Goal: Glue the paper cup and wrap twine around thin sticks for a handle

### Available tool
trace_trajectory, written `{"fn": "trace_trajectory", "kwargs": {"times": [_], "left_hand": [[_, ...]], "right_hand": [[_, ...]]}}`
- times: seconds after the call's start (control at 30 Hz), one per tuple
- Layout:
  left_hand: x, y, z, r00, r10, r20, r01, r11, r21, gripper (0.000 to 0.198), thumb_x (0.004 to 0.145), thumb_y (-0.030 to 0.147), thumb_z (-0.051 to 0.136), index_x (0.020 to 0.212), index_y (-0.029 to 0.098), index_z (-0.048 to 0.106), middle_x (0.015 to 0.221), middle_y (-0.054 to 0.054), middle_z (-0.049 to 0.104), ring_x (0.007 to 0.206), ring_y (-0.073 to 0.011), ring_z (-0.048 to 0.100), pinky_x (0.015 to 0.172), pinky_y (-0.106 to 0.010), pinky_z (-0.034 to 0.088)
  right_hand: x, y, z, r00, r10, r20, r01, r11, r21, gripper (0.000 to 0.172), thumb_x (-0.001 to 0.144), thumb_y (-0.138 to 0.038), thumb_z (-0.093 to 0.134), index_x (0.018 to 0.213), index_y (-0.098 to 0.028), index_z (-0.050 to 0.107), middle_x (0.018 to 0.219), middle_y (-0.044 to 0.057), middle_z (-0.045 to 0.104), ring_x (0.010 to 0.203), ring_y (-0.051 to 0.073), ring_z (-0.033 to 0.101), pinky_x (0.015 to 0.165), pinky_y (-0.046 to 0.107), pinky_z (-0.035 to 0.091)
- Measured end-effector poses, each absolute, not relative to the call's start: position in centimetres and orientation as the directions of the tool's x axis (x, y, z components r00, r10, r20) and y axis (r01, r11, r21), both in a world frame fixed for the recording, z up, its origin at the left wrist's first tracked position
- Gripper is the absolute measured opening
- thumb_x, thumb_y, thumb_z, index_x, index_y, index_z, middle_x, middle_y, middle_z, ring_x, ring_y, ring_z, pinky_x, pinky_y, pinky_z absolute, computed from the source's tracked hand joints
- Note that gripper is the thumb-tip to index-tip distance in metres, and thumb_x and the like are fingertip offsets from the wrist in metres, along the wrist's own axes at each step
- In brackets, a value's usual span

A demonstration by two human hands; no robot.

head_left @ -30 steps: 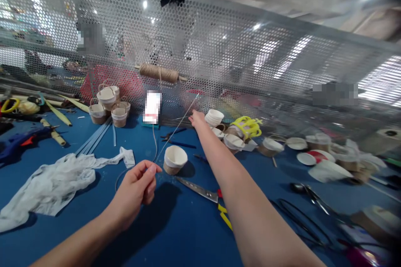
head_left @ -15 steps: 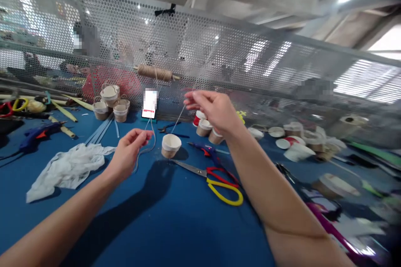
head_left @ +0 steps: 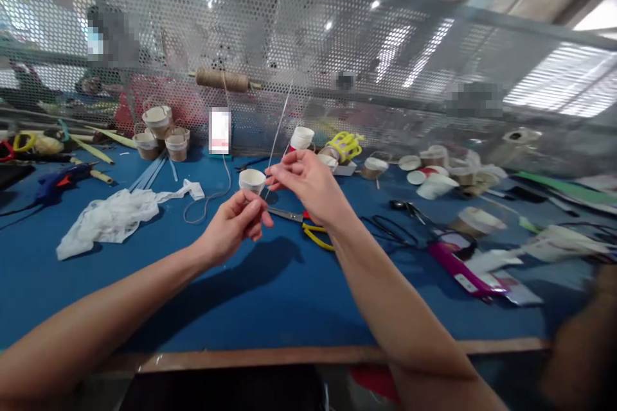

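Low over the blue table, my left hand (head_left: 240, 221) is closed in a pinch, with the lower part of a thin pale cord (head_left: 282, 119) at its fingertips. Just to the right and a little higher, my right hand (head_left: 306, 183) pinches the same cord, which rises taut and slanting above it. Behind my left fingers stands a small paper cup (head_left: 252, 180) with a white rim, partly hidden. Scissors (head_left: 289, 215) with red and yellow handles lie under my right wrist, partly covered.
A twine spool (head_left: 222, 79) hangs on the perforated metal screen (head_left: 337, 51). A bright phone (head_left: 220, 131) stands below it. Small wrapped cups (head_left: 157, 119) and crumpled white cloth (head_left: 108, 218) are left, near a blue glue gun (head_left: 55, 185). Yellow scissors-like clutter aside, a purple tool (head_left: 465, 270) lies right.
My left hand has moved right and my right hand left and down, bringing them close together. The view has tipped downward, so the table's front edge now shows.
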State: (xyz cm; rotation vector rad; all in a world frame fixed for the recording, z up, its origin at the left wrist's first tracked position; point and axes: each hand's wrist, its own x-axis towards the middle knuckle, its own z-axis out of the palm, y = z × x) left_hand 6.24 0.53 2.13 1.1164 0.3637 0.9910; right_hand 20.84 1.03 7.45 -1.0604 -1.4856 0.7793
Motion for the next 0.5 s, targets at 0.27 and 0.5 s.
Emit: {"fn": "trace_trajectory", "kwargs": {"times": [0.27, 0.5], "left_hand": [[5.6, 1.5, 1.7, 0.566, 0.769, 0.299, -0.449, -0.017, 0.893, 0.022, 0.078, 0.031, 0.058, 0.083, 0.019, 0.041, 0.063, 0.003, 0.063, 0.039, -0.0032, 0.039, 0.046, -0.020, 0.036], [5.3, 2.1, 1.3, 0.548, 0.790, 0.276, -0.223, -0.180, 0.958, 0.009, 0.083, 0.021, 0.048, 0.090, 0.015, 0.049, 0.068, -0.001, 0.064, 0.052, -0.0086, 0.057, 0.058, -0.025, 0.047]], "right_hand": [[20.1, 1.5, 9.3, -0.211, 0.899, 0.384, 0.361, 0.437, -0.824, 0.012, 0.079, -0.024, 0.056, 0.080, -0.013, 0.059, 0.066, 0.001, 0.062, 0.050, 0.006, 0.051, 0.046, 0.018, 0.043], [20.1, 0.8, 9.3, -0.376, 0.868, 0.325, 0.382, 0.464, -0.799, 0.014, 0.080, -0.016, 0.050, 0.089, -0.013, 0.061, 0.063, -0.002, 0.056, 0.051, 0.006, 0.051, 0.046, 0.018, 0.042]]}}
